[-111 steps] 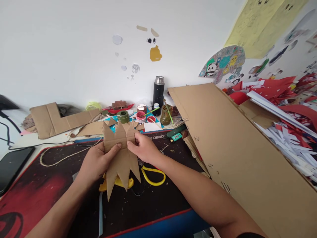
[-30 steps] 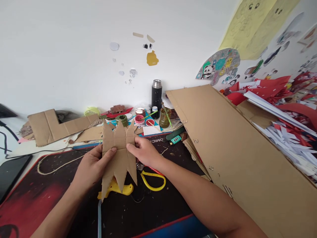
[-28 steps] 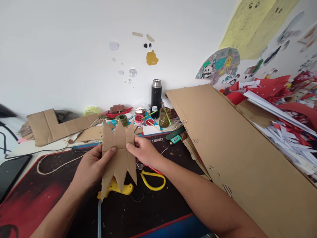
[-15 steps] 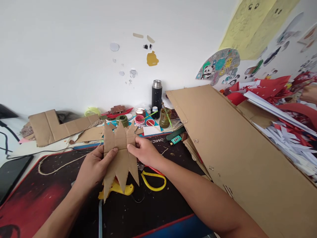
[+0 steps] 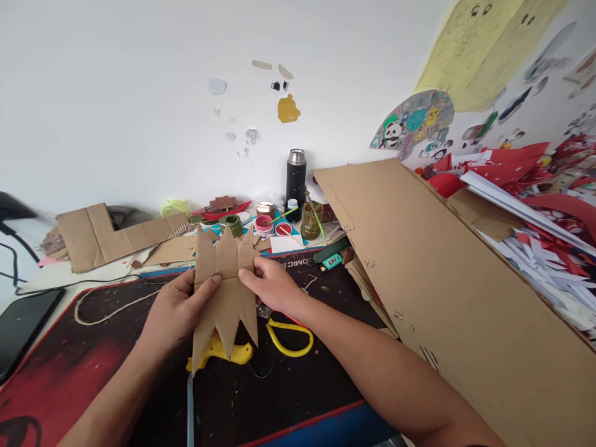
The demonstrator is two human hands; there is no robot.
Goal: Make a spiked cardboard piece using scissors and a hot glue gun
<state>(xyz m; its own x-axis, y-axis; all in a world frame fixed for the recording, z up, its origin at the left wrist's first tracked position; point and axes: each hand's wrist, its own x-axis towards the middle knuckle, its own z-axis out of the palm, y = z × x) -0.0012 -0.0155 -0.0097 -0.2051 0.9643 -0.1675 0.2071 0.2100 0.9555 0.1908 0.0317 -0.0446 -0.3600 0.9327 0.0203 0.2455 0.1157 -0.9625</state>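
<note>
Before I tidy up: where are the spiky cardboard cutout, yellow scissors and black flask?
spiky cardboard cutout (image 5: 226,292), head view, flat middle.
yellow scissors (image 5: 289,327), head view, handle loop.
black flask (image 5: 295,181), head view, dark body.

Your left hand (image 5: 174,313) and your right hand (image 5: 270,285) are both bare, with no gloves, rings, watch or bracelet showing on the fingers or wrists. Both of your forearms are uncovered along the whole length that shows, from the wrists down to the bottom edge of the view, with no cuff or band anywhere on them. Only at the very bottom right, where your right arm leaves the view, a thin dark strip shows against the arm; it is too small to tell whether it is a sleeve.
</note>
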